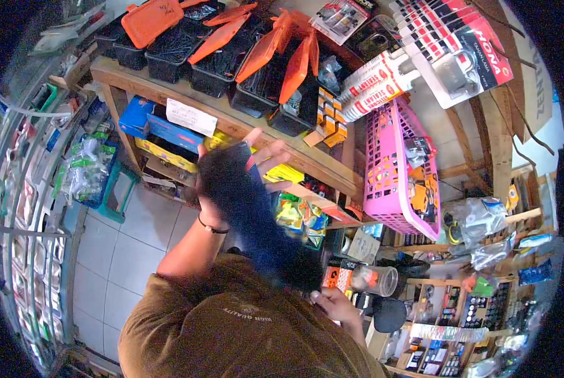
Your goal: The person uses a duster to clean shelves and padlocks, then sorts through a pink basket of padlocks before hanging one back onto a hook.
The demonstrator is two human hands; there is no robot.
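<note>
A dark blue and black thing, soft-looking and smeared by motion, stretches diagonally in front of my chest. My left hand holds its upper end, with the thumb side at one edge and the fingers spread out past the other. A thin dark band circles that wrist. At the lower end my right hand is closed, its thumb on top, at the edge of the dark thing. What exactly those fingers grip is partly hidden. Close by the right hand is a black rounded object.
Black bins with orange lids line the wooden shelf ahead. A pink basket and sealant tubes are to the right. A clear plastic jar stands near my right hand. Packed racks are at left, above tiled floor.
</note>
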